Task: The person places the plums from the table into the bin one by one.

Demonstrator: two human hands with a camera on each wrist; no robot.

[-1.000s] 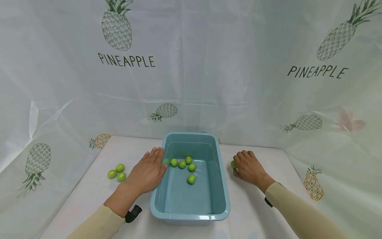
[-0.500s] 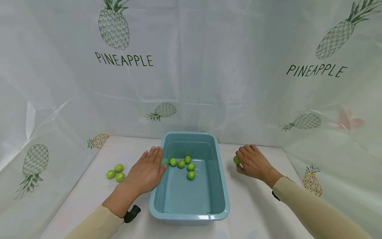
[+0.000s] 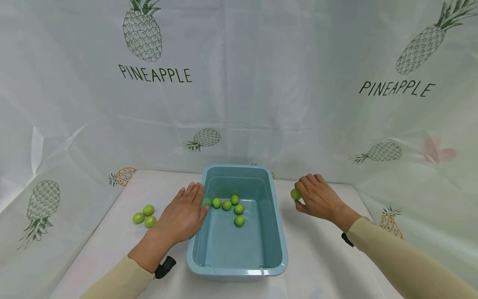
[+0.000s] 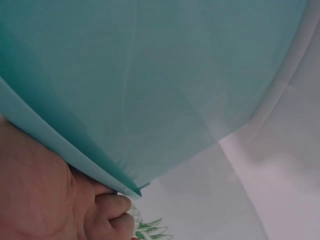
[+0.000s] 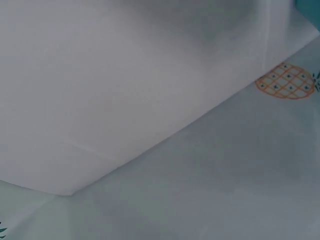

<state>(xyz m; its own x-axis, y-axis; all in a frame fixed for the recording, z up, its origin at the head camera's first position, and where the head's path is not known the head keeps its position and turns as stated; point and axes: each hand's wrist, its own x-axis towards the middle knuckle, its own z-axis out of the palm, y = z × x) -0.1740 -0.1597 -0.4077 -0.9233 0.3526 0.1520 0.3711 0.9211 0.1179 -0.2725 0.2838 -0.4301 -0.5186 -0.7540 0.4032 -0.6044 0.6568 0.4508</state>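
Green fruit (image 3: pixel 296 194) is pinched in the right hand (image 3: pixel 317 199) grip above the desk (image 3: pixel 321 257), while the teal tub (image 3: pixel 278 232) is pressed by the flat, open-fingered left hand (image 3: pixel 183 216).

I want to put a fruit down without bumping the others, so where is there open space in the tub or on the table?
The near half of the blue tub is bare; its far half holds the green fruits. The table is open right of the tub, below the right hand. Left is crowded: left hand, three fruits.
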